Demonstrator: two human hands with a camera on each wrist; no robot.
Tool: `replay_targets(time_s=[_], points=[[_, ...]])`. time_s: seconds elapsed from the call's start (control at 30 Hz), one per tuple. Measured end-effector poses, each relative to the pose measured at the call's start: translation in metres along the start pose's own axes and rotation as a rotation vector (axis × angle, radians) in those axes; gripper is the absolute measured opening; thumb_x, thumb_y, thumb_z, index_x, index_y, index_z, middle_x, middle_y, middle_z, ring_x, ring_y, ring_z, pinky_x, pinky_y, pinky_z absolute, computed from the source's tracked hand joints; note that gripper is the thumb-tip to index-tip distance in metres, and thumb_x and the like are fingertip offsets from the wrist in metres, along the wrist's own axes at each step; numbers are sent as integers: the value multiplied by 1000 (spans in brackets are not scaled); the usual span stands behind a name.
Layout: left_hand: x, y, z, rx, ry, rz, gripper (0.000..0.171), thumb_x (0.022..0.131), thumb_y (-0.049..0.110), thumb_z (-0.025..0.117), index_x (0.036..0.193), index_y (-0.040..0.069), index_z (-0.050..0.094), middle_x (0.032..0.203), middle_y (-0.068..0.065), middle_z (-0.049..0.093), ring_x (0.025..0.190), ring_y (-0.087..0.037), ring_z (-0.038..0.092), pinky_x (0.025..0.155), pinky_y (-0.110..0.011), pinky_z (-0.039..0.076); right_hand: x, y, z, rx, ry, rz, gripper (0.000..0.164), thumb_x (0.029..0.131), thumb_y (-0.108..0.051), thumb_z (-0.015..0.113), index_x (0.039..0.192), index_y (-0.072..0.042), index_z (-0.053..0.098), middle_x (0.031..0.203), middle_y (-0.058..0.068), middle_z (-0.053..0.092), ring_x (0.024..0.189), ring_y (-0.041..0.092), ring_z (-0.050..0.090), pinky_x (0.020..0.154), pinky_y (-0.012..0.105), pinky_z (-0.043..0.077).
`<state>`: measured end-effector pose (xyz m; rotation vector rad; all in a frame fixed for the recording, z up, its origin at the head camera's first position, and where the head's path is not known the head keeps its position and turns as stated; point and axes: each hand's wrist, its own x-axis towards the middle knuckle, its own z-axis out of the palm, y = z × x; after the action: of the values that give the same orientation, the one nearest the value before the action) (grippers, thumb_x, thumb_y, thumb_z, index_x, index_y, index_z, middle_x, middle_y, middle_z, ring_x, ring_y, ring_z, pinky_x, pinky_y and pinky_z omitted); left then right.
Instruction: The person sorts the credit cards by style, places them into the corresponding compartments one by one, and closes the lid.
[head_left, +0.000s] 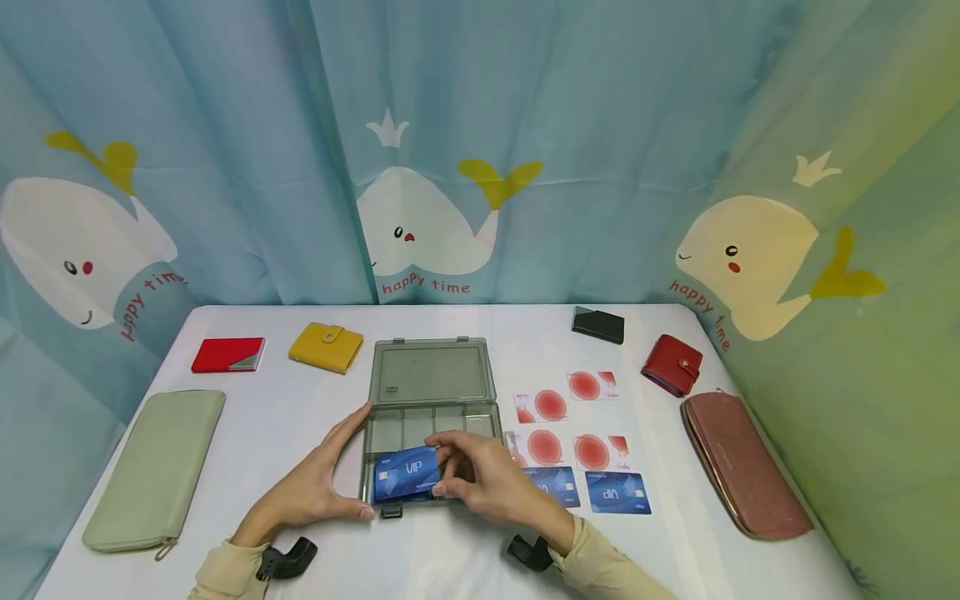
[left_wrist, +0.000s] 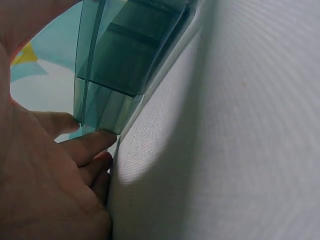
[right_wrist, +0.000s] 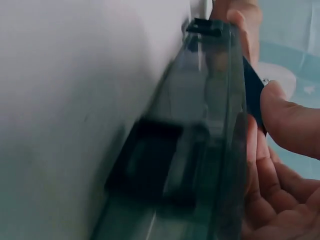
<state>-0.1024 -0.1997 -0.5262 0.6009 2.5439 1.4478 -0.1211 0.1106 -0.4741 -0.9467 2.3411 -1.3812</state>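
A translucent grey-green plastic box (head_left: 386, 425) lies with its hinged lid (head_left: 431, 371) laid back; thin dividers split its rear part. My right hand (head_left: 487, 475) pinches a blue VIP card (head_left: 401, 473) by its right end, thumb in front and fingers behind, over the front compartment. Under that card, another blue edge shows inside the box. In the right wrist view the pinched card (right_wrist: 254, 95) stands beyond the box wall, and a dark shape shows through the plastic. My left hand (head_left: 315, 492) spans the box's left side, its extended fingers and thumb touching the edge.
Right of the box lie several white cards with red circles (head_left: 551, 406) and two blue cards (head_left: 618, 493). Around them are a red card case (head_left: 225, 356), yellow wallet (head_left: 326, 347), green long wallet (head_left: 153, 471), black card case (head_left: 597, 325), red wallet (head_left: 672, 367) and brownish-pink long wallet (head_left: 746, 467).
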Motion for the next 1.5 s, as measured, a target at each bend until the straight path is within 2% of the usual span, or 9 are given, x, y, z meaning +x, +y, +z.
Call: replay_targets(time_s=[0.27, 0.4, 0.47, 0.6, 0.8, 0.97, 1.07, 1.2, 1.5], points=[[2, 3, 1, -16, -8, -9, 138, 67, 39, 100, 172, 14, 13, 175, -24, 19, 157, -54, 22, 118, -83, 22, 6, -5, 11, -138, -22, 12, 52, 92, -13, 84, 139, -3, 64, 107, 0, 70, 80, -2, 57, 70, 17, 51], [3, 3, 0, -9, -5, -3, 139, 67, 39, 100, 172, 14, 13, 175, -24, 19, 157, -54, 22, 118, -82, 22, 3, -9, 6, -213, -50, 4, 60, 91, -20, 86, 145, -9, 63, 116, -1, 70, 82, -1, 59, 76, 18, 49], [3, 3, 0, -8, -4, 4, 139, 67, 40, 100, 172, 14, 13, 175, -24, 20, 157, -54, 22, 118, -82, 22, 0, -10, 1, -255, -28, -4, 61, 90, -24, 87, 145, -12, 64, 122, 1, 68, 82, 1, 62, 76, 18, 49], [4, 4, 0, -12, -6, 14, 139, 67, 40, 100, 172, 14, 13, 175, -22, 20, 158, -51, 22, 119, -80, 22, -15, -9, -19, -302, 80, -11, 55, 89, -22, 88, 139, -13, 68, 127, 5, 63, 81, 6, 66, 70, 19, 49], [2, 2, 0, -12, -8, 9, 139, 67, 39, 100, 172, 14, 13, 175, -22, 19, 157, -52, 22, 118, -81, 23, -52, 17, -66, -322, 196, -38, 45, 84, -12, 91, 125, -8, 73, 102, 6, 70, 75, 9, 64, 59, 21, 52], [0, 0, 0, 4, -10, 7, 139, 67, 39, 100, 172, 14, 12, 175, -21, 19, 157, -53, 22, 117, -81, 24, -90, 39, -94, -372, 215, 60, 47, 76, -12, 96, 118, -11, 76, 97, -1, 72, 77, 9, 61, 64, 24, 52], [0, -1, -1, 3, -8, 13, 140, 67, 38, 100, 172, 14, 12, 175, -22, 19, 157, -53, 22, 117, -82, 24, -107, 46, -100, -405, 206, 117, 48, 74, -15, 98, 117, -14, 77, 98, -4, 70, 79, 7, 60, 70, 26, 53], [-1, -2, -1, -5, -10, 13, 140, 66, 37, 100, 172, 14, 12, 175, -22, 19, 156, -54, 22, 117, -82, 24, -120, 52, -102, -443, 171, 167, 49, 73, -20, 99, 116, -16, 78, 93, -9, 64, 78, 3, 55, 67, 24, 49], [-2, -1, 0, -4, -11, 12, 140, 66, 37, 101, 172, 15, 11, 175, -22, 19, 156, -54, 23, 116, -82, 24, -121, 56, -97, -552, 179, 205, 46, 68, -30, 101, 107, -23, 77, 93, -11, 59, 79, 2, 52, 68, 24, 46]])
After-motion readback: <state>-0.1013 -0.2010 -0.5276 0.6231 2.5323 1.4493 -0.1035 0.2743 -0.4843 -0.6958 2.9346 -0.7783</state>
